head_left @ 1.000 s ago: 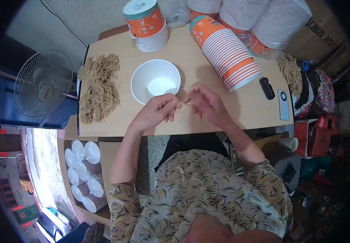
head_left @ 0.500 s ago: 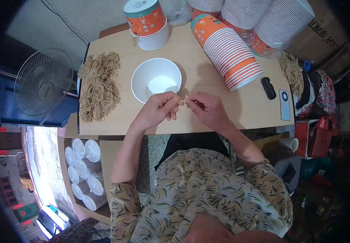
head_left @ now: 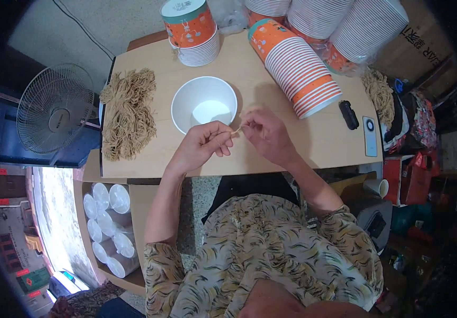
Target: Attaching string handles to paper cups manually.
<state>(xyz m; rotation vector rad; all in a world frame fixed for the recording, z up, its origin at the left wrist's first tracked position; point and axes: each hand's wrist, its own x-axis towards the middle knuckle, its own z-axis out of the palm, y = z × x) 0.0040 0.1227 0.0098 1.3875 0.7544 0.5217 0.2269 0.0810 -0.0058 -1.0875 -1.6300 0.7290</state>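
Between my two hands runs a short tan strand of cord (head_left: 237,130), just in front of a white paper bucket (head_left: 186,108) that stands mouth up on the table. My left hand (head_left: 206,143) pinches one end of it between thumb and forefinger, the other fingers curled. The strand's other end meets the fingertips of my right hand (head_left: 265,132), which are closed and slightly blurred. A pile of tan twisted cords (head_left: 129,114) lies on the table's left side.
Stacked orange-and-white paper buckets (head_left: 297,69) lie tilted at the right, and another stack (head_left: 190,32) stands at the back. A black case (head_left: 349,115) and a phone (head_left: 370,136) rest near the right edge. A fan (head_left: 56,108) is at the left, above a box of wrapped lids (head_left: 106,228).
My right hand has turned and lifted slightly, its fingers blurred by motion. More of the strand shows between the hands. My left hand stays nearly in place.
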